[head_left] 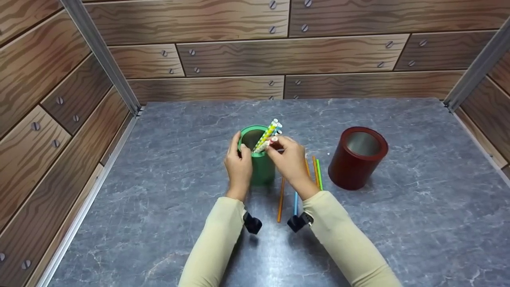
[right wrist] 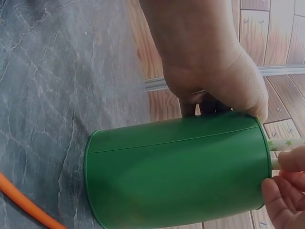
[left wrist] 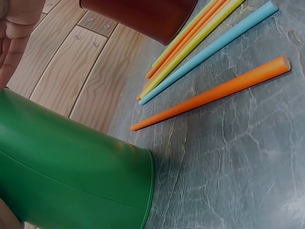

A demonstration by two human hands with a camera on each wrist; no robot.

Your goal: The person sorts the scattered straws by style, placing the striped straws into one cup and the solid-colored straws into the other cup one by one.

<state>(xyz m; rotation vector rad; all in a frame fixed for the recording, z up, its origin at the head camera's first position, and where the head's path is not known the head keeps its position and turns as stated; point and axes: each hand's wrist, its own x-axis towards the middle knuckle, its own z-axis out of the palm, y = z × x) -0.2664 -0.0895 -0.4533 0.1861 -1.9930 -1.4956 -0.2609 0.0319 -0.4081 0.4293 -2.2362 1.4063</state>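
A green can [head_left: 263, 171] stands upright with several patterned paper straws [head_left: 266, 134] leaning in its mouth. My left hand [head_left: 240, 167] grips the can from the left, thumb and fingers at its rim. At the right side of the rim, my right hand [head_left: 291, 159] pinches a pale patterned straw [head_left: 261, 147]; its lower end is hidden. A straw with green stars [right wrist: 286, 144] sticks out beside those fingers in the right wrist view. Loose plain straws lie right of the can, among them an orange straw [left wrist: 214, 95] and a blue straw [left wrist: 209, 51].
A dark red can [head_left: 350, 169] stands open-topped to the right. A green straw [head_left: 319, 174] lies between it and my right wrist. Wood-patterned panels [head_left: 239, 59] with metal corner rails enclose the grey marbled table [head_left: 167, 223].
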